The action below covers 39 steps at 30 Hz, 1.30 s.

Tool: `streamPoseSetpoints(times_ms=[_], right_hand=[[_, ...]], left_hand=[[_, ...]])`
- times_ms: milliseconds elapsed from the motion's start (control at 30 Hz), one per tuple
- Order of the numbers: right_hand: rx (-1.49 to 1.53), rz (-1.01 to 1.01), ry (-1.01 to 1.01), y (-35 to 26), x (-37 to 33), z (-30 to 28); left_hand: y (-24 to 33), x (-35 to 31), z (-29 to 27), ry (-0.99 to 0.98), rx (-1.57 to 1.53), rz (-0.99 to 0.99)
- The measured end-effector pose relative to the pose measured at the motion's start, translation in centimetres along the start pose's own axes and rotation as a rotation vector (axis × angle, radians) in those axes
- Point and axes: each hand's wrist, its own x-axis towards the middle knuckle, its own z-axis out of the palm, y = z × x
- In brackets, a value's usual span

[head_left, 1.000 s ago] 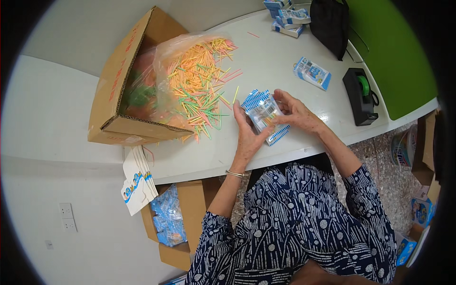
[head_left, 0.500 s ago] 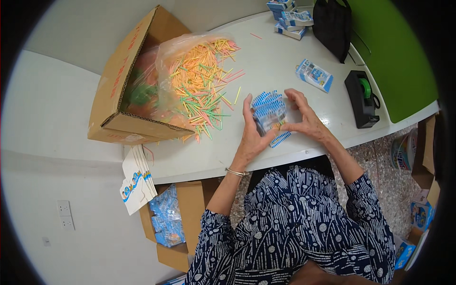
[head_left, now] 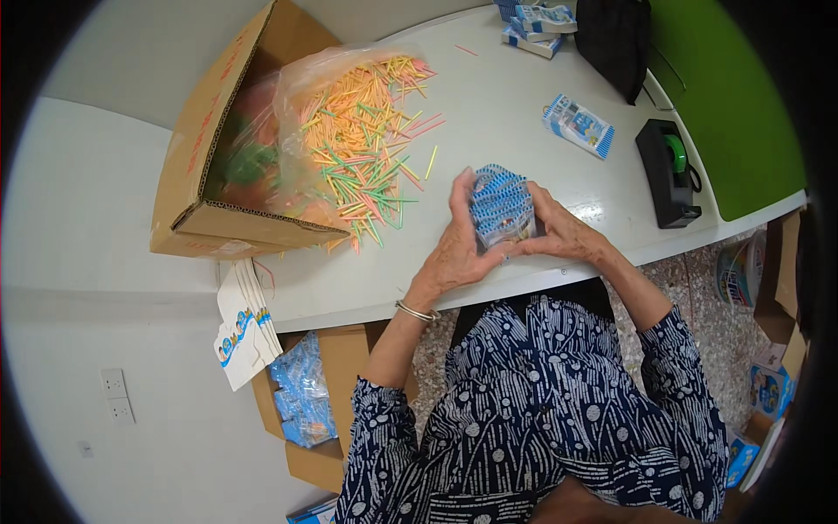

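Note:
Near the table's front edge, a stack of small clear plastic packets (head_left: pixel 503 208) with blue-striped ends stands between my two hands. My left hand (head_left: pixel 458 249) is closed around its left side. Against the right side presses my right hand (head_left: pixel 559 229), fingers bent round the edge, and both thumbs meet at the near side. One similar packet (head_left: pixel 578 127) lies flat on the table, beyond my right hand. To the left spreads a pile of short coloured sticks (head_left: pixel 358 131), orange, yellow, green and pink, spilling from a clear plastic bag (head_left: pixel 292 105).
An open cardboard box (head_left: pixel 214 131) lies on its side at the left. A black tape dispenser (head_left: pixel 668 175) stands at the right, near a black bag (head_left: pixel 614 44) and several small boxes (head_left: pixel 543 19). Below the table, another carton holds blue packets (head_left: pixel 304 393). White printed cards (head_left: pixel 240 327) hang at the left edge.
My hands have gathered the loose packets into a tighter, more upright stack. The blue-striped ends now line up on top. The whole view has shifted slightly.

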Motion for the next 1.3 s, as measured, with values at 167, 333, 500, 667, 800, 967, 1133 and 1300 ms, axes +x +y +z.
streamPoseSetpoints(times_ms=[167, 333, 500, 667, 800, 967, 1133, 1300], right_hand=[[-0.029, -0.047, 0.027, 1.5, -0.4, 0.4], [-0.173, -0.128, 0.024, 1.2, -0.7, 0.3], [0.25, -0.055, 0.003, 0.1, -0.1, 1.1], [0.118, -0.146, 0.1, 0.5, 0.1, 2.4], [0.068, -0.258, 0.093, 0.7, 0.0, 2.7], [0.015, -0.228, 0.085, 1.1, -0.5, 1.6], [-0.093, -0.234, 0.076, 0.5, 0.1, 1.7], [-0.216, -0.213, 0.091, 1.3, 0.3, 1.0]], left_hand=[[4.0, 2.7, -3.1, -0.107, 0.153, -0.005], [6.4, 3.7, -3.0, -0.297, 0.458, -0.024], [6.0, 3.0, -1.8, -0.211, 0.503, 0.02], [4.4, -1.0, -2.2, 0.055, 0.471, 0.034], [8.1, -9.9, -8.4, 0.445, 0.358, -0.22], [12.8, -27.1, -16.5, 0.756, 0.759, -0.89], [12.7, -45.2, -17.2, 0.68, 1.067, -1.363], [8.2, -50.9, -14.3, 0.607, 1.011, -1.445]])
